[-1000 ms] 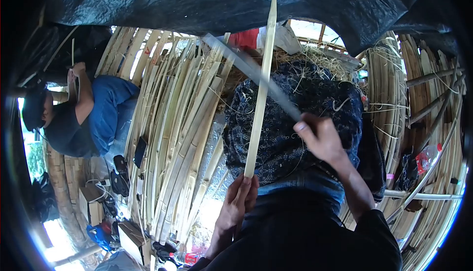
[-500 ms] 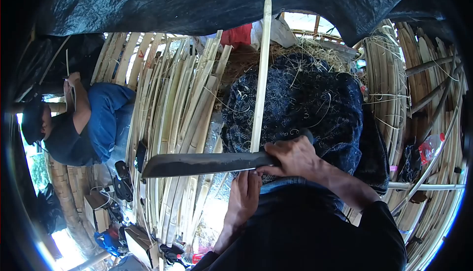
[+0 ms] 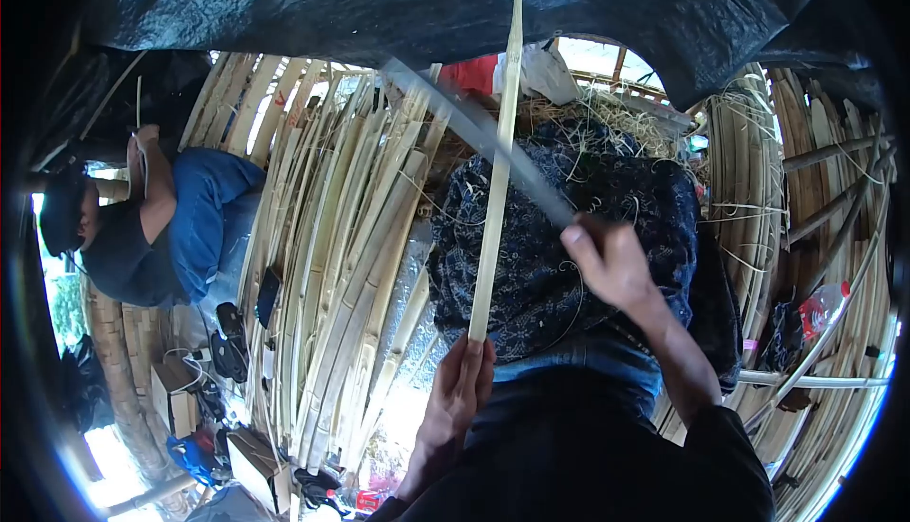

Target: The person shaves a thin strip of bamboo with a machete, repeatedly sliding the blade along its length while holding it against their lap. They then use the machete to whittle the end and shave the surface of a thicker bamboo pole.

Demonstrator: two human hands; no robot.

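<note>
Pinched at its near end, a pale bamboo strip points up and away from my left hand. My right hand is wrapped round the dark handle of a machete, both smeared by motion. The long blade slants up to the left and overlaps the strip in this view. Beneath them, a dark blue patterned cloth covers my lap, with thin curly shavings scattered on it.
Many split bamboo slats lie to the left, and more bamboo is stacked to the right. Another person sits at far left holding a thin strip. Black plastic sheeting hangs overhead. Cardboard boxes stand at lower left.
The machete has swung from lying level across the strip's near end to slanting up and left farther along. My right hand has moved away from my left, leaving the strip's near end exposed.
</note>
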